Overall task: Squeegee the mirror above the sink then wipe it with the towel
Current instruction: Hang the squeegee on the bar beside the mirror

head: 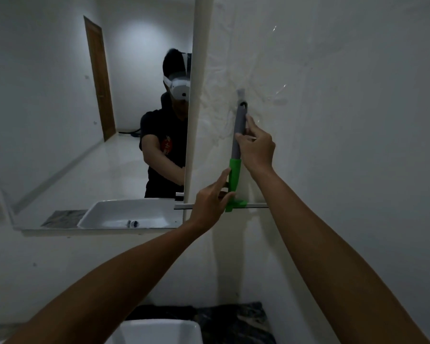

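Up against the wall point(333, 120), the squeegee point(235, 175) hangs blade-down; right hand point(257, 150) closed around its grey handle, left hand point(209, 202) loosely pinching the green neck.

The sink point(157, 330) was cut off by the bottom edge, only its back rim showing. The left hand point(210, 203) hid part of the squeegee point(235, 175) blade, and the right hand point(256, 148) covered the middle of its grey handle. The mirror point(85, 120) ran past the left edge, and its right border cut the person's reflection point(166, 135) in half.
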